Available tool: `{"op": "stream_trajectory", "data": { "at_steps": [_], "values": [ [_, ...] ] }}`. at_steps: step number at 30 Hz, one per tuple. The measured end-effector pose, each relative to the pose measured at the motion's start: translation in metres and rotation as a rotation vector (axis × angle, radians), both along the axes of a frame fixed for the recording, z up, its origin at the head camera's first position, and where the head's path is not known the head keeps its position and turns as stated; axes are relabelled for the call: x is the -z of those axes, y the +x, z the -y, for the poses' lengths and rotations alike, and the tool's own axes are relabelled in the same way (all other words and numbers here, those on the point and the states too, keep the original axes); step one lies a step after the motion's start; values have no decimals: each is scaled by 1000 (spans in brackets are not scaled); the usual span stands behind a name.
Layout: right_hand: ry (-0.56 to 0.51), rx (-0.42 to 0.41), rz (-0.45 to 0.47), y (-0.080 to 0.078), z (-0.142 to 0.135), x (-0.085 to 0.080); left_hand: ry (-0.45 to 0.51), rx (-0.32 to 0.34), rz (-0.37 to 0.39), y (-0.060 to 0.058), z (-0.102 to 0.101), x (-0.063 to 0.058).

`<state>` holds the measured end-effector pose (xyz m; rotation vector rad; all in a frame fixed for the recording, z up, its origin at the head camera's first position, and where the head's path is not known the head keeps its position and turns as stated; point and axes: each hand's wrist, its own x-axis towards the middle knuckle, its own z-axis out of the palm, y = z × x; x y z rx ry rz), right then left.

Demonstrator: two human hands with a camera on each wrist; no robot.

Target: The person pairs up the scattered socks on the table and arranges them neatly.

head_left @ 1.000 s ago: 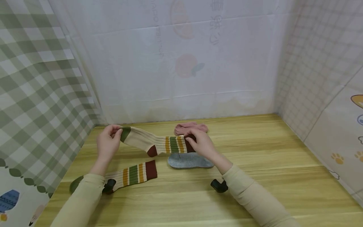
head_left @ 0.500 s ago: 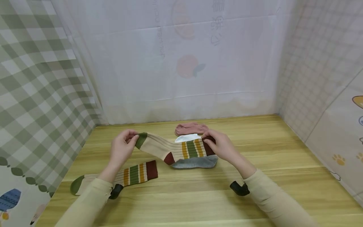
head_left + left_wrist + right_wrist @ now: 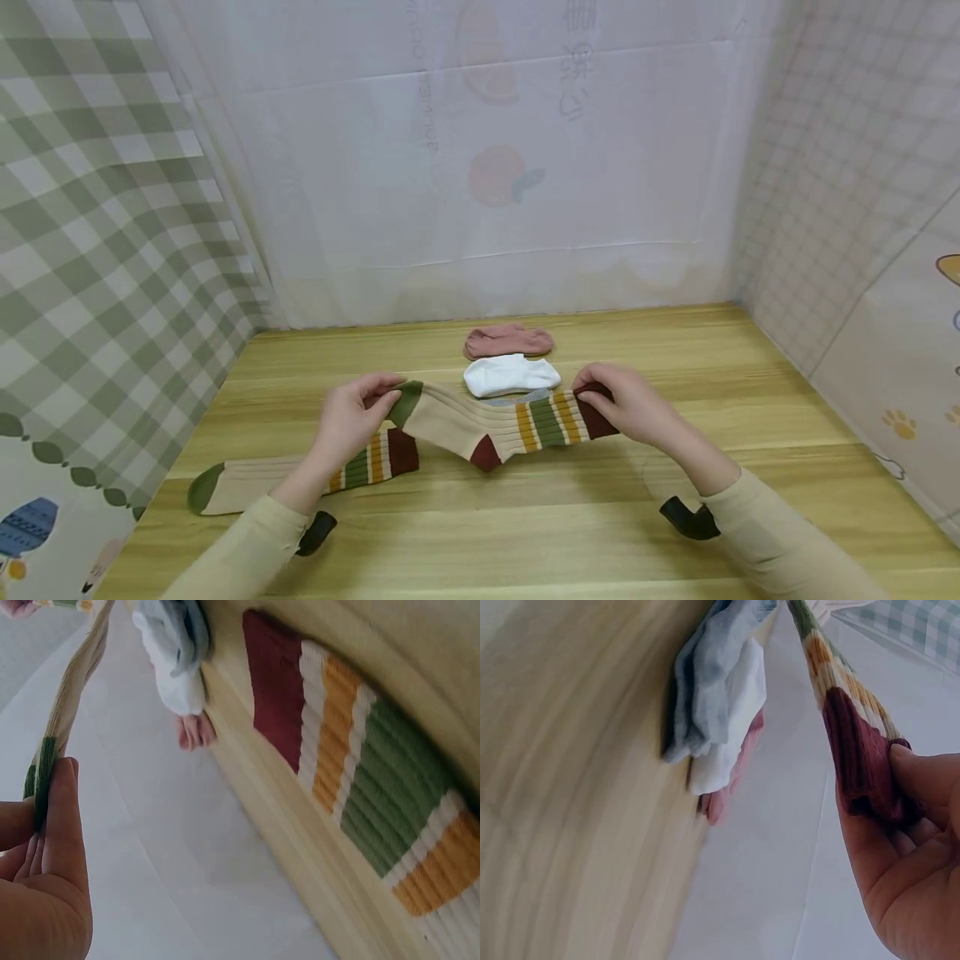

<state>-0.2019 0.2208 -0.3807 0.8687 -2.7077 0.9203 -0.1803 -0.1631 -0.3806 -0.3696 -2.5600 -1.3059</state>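
A long ribbed sock [image 3: 450, 417], cream with green, mustard and maroon bands, hangs stretched between my two hands above the table. My left hand [image 3: 352, 421] pinches its green toe between thumb and fingers. At the other end, my right hand [image 3: 626, 404] pinches the maroon cuff. The held sock sags in the middle, at its maroon heel. A matching striped sock [image 3: 247, 483] lies flat on the table at the left, partly hidden by my left forearm; its bands fill much of the left wrist view. Behind the held sock, a grey-blue sock [image 3: 709, 682] is mostly covered in the head view.
Beyond the grey-blue sock lie a white ankle sock [image 3: 510, 375] and, farther back, a pink sock [image 3: 506, 342]. The wooden table [image 3: 750, 400] meets a white sheet [image 3: 360, 208] at the back. A green checked cloth [image 3: 112, 192] hangs on the left.
Both hands have carried the stretched sock right and nearer to me. The white sock has come into sight behind it, while the grey-blue one is now mostly covered.
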Motion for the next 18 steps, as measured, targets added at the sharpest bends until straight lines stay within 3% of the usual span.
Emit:
{"op": "stream_trajectory", "data": {
  "at_steps": [9,14,18],
  "values": [
    [72,-65,-19,12,-17,7,-31,52,91,13,-14,13],
    [95,-106,5,14,-22,11,-44,96,104,17,-17,21],
    [100,-116,31,16,-24,15,-19,117,162,20,-19,25]
  ]
}}
